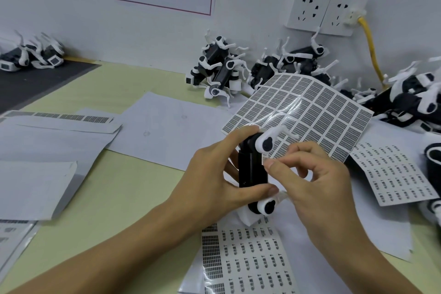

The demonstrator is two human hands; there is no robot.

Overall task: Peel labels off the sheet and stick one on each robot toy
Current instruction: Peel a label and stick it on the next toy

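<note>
Surface [133, 200]: pale yellow-green, set against a white wall; a dark mat covers its far left corner.

Loose white sheets [164, 126]: several, lying flat across the left and middle of the surface.

Label sheet [310, 112]: glossy grid of small dark-printed labels, curled up off the surface just behind the hands, near the right. Further printed sheets lie flat to the right [396, 169] and at the near edge [245, 260].

Robot toys: black bodies with white legs. One heap at the wall, centre [214, 67]; a larger heap at far right [410, 93]; a small group at far left [31, 55].

Held robot toy [253, 169]: upright black body, white leg joints at top and bottom, in front of the label sheet.

Left hand [214, 174]: closed round the toy's body, thumb across its lower part.

Right hand [317, 179]: thumb and forefinger pinched together on a small white label [264, 159] at the toy's right edge.
</note>
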